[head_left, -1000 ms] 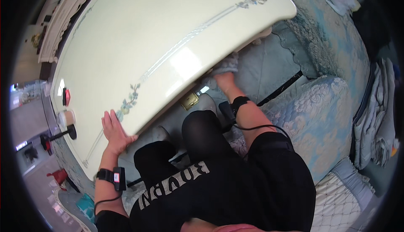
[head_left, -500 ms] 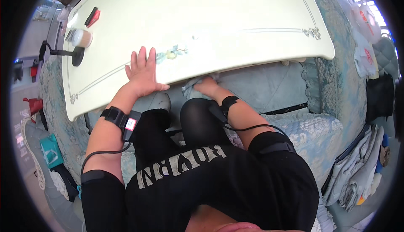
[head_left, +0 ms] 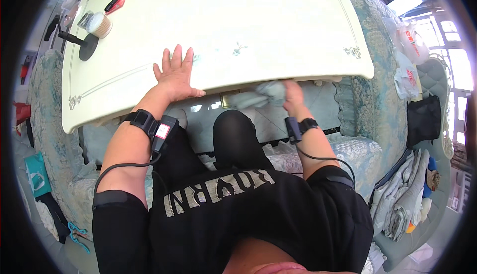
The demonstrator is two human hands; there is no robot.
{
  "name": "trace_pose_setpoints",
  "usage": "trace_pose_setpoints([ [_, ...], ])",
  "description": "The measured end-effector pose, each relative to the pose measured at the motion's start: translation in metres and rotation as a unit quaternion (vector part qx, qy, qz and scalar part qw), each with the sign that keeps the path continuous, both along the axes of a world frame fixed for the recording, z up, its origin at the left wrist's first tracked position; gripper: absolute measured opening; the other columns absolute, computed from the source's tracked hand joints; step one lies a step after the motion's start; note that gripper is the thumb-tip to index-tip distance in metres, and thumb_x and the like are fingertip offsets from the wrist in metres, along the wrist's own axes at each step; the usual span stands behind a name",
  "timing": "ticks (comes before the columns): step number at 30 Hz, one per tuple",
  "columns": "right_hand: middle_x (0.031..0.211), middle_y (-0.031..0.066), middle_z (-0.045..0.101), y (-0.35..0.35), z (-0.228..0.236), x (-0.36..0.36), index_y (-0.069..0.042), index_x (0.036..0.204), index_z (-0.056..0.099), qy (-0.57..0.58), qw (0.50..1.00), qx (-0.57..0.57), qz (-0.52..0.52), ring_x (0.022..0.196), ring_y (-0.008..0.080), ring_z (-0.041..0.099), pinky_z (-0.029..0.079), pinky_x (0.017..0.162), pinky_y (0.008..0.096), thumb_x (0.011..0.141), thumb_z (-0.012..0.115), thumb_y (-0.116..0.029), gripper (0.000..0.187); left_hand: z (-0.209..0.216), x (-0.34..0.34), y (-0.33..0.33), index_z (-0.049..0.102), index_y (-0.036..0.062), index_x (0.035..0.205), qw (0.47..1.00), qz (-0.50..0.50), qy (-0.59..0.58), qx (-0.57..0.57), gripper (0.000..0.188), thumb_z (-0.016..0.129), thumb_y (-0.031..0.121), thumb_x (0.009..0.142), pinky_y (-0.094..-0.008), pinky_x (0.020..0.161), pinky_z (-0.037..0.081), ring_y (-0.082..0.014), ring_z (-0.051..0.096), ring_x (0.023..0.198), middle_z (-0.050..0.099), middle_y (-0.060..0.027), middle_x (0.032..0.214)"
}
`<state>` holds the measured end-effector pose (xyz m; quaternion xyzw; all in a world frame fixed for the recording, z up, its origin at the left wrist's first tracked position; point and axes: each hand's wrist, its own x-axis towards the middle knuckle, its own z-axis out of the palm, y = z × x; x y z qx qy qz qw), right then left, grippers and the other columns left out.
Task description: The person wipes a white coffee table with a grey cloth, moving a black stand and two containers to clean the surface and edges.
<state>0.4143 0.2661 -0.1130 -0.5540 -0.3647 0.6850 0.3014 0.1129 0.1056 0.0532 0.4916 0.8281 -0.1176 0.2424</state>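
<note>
Left hand (head_left: 175,76) flat, fingers spread on cream surface (head_left: 258,25), right hand (head_left: 293,96) at three o'clock gripping pale cloth (head_left: 261,95), fingertips hidden beneath the edge.

Left hand (head_left: 175,75) flat; right hand (head_left: 293,96) clenched

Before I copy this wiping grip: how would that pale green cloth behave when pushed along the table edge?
The cloth looks floppy, bunched in folds under the right hand. Probably light. It likely drags rather than slides.
</note>
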Motion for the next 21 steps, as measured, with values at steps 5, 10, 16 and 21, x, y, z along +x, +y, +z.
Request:
trace_pose_setpoints([
  [5, 0.109, 0.0113, 0.063, 0.015, 0.025, 0.020, -0.003, 0.116, 0.056, 0.164, 0.950, -0.052, -0.261, 0.099, 0.0309, 0.062, 0.050, 0.087, 0.0457, 0.090, 0.047, -0.022, 0.033, -0.003, -0.002, -0.005, 0.001, 0.0177, 0.150, 1.000, 0.003, -0.011, 0.002, 0.119, 0.077, 0.050, 0.064, -0.0615, 0.109, 0.002, -0.0384, -0.012, 0.142, -0.006, -0.0157, 0.155],
  [10, 0.113, 0.0104, 0.060, -0.003, 0.007, -0.024, -0.005, 0.117, 0.054, 0.189, 0.943, -0.051, -0.267, 0.100, 0.0300, 0.060, 0.049, 0.087, 0.0492, 0.090, 0.041, -0.021, 0.034, -0.003, 0.001, 0.000, 0.004, 0.0166, 0.150, 1.000, -0.005, -0.008, 0.029, 0.122, 0.080, 0.048, 0.061, -0.0633, 0.108, 0.005, -0.0388, -0.008, 0.142, -0.003, -0.0153, 0.155],
  [16, 0.112, 0.0102, 0.062, -0.056, 0.034, -0.080, -0.007, 0.113, 0.056, 0.242, 0.941, -0.208, -0.115, 0.102, 0.0301, 0.059, 0.045, 0.093, 0.0485, 0.091, 0.038, -0.025, 0.034, -0.010, -0.006, -0.012, 0.007, 0.0187, 0.150, 0.999, 0.003, -0.007, 0.040, 0.114, 0.075, 0.053, 0.065, -0.0623, 0.109, 0.003, -0.0384, -0.009, 0.142, -0.003, -0.0158, 0.155],
  [21, 0.105, 0.0148, 0.063, -0.068, -0.009, -0.093, 0.000, 0.109, 0.057, 0.213, 0.950, -0.226, 0.009, 0.099, 0.0317, 0.060, 0.045, 0.093, 0.0452, 0.086, 0.047, -0.013, 0.028, -0.011, -0.042, -0.014, 0.016, 0.0206, 0.148, 0.995, -0.030, -0.047, 0.080, 0.103, 0.070, 0.057, 0.068, -0.0641, 0.107, 0.010, -0.0389, 0.000, 0.142, 0.005, -0.0163, 0.154],
])
